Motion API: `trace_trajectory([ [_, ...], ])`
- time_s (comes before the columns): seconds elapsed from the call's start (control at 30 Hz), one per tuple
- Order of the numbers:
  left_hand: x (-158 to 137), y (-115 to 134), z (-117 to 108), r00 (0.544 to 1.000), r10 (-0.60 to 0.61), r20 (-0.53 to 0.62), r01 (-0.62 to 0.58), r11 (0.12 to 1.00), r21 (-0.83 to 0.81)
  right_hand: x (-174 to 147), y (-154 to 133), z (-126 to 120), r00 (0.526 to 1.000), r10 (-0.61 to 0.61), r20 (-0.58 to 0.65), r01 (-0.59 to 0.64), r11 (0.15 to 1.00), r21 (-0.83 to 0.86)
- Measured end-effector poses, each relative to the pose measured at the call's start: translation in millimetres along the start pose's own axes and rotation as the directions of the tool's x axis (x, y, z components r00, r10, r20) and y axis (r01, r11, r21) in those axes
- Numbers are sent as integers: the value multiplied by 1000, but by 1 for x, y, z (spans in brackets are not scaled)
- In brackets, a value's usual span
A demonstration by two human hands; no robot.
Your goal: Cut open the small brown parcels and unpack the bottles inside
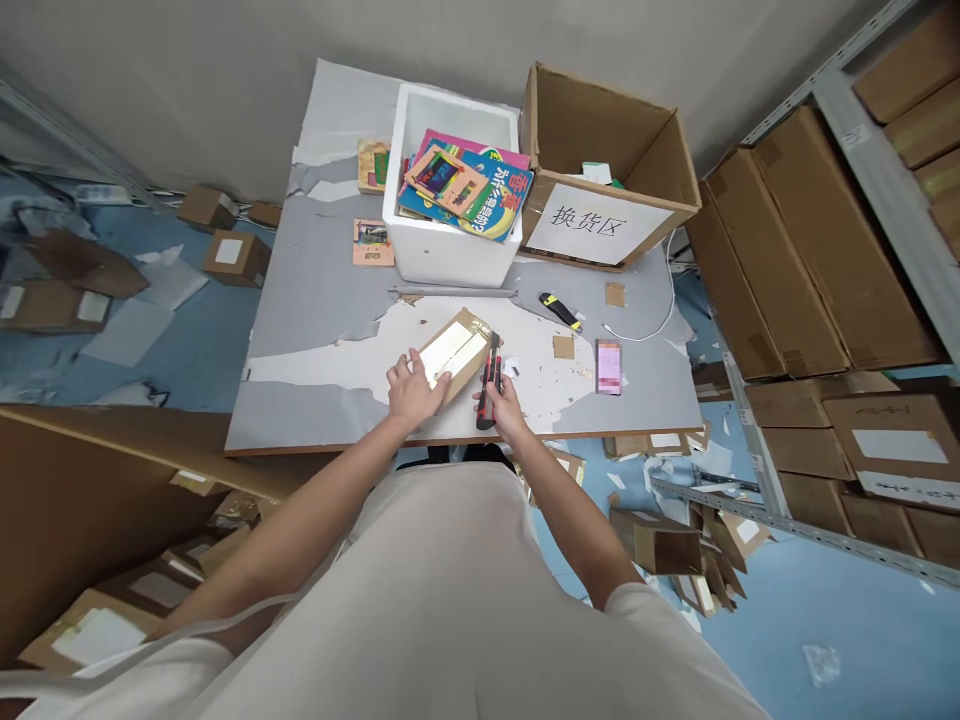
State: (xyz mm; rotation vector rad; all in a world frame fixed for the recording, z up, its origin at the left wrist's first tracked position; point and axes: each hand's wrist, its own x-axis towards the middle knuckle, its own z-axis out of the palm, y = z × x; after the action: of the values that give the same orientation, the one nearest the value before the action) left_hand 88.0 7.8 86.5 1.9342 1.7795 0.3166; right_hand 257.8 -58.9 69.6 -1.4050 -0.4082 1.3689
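A small cardboard box (459,352) with a white label lies tilted on the worn table near its front edge. My left hand (416,388) grips the box's near left side, thumb on one edge and fingers on the other. In my right hand (506,405) is a red and black utility knife (489,385), its tip end close to the box's far right corner, where shiny tape shows. Whether the blade touches the tape is too small to tell.
A white foam box (442,255) full of books and a large open carton (615,215) stand at the back. A yellow and black cutter (560,311), a phone (609,367) and a white cable (652,335) lie to the right. Shelves with cartons (814,240) rise at right.
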Motion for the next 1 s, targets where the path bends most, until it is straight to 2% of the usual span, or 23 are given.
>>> trace_trajectory([
  [0.1, -15, -14, -3, 996, 24, 90, -15, 995, -97, 21, -4, 13, 999, -21, -37, 18, 997, -76],
  [0.2, -28, -29, -1, 985, 89, 146, -49, 966, -254, 29, -12, 8, 998, -66, -24, 62, 989, -134],
  [0.33, -25, -35, -2, 989, 101, 111, -66, 958, -277, 15, -16, -5, 996, -79, 31, 82, 988, -131],
  [0.4, -5, -30, -8, 988, 136, 68, -117, 965, -233, -2, -13, -13, 998, -63, 8, 63, 995, -81],
  [0.5, 46, -17, -19, 972, 234, 29, -226, 958, -175, -32, -1, -25, 998, 44, -43, -44, 999, 2],
  [0.6, 101, -2, -24, 937, 348, 6, -343, 927, -153, -58, 10, -32, 987, 155, 33, -152, 985, -81],
  [0.7, 134, 7, -17, 907, 406, 111, -389, 909, -148, -68, 16, -30, 980, 175, 95, -155, 970, -187],
  [0.8, 140, 5, -10, 907, 378, 186, -352, 923, -159, -65, 17, -22, 983, 156, 93, -135, 970, -200],
  [0.9, 128, -9, -13, 959, 268, 94, -248, 951, -183, -53, 15, -18, 987, 137, 89, -116, 972, -205],
  [1.0, 99, -32, -25, 995, 95, -26, -99, 970, -222, -28, 3, -19, 994, 90, 65, -77, 981, -180],
])
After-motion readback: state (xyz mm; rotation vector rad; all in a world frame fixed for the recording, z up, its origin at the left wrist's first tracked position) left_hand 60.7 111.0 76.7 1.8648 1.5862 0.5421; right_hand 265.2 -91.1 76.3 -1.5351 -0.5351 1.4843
